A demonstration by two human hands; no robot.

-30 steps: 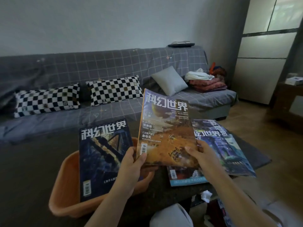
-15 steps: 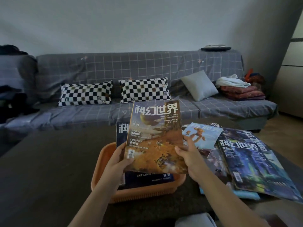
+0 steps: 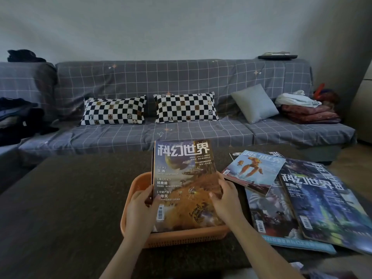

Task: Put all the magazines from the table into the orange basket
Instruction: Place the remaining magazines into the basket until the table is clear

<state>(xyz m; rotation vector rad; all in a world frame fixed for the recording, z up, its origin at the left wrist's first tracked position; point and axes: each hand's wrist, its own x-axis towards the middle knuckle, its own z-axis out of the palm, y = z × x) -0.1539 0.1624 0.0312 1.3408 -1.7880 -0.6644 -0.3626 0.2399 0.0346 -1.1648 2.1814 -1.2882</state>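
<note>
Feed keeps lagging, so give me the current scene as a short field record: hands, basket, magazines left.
left hand: grips left edge of orange magazine
right hand: holds its right edge
orange magazine: lower end inside basket, leaning up
basket: on table, another magazine hidden behind
pile: several magazines overlapping on table, right of basket

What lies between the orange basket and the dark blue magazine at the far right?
In the head view, between the orange basket and the dark blue magazine lie overlapping magazines, the light blue robot-cover magazine on top.
</note>
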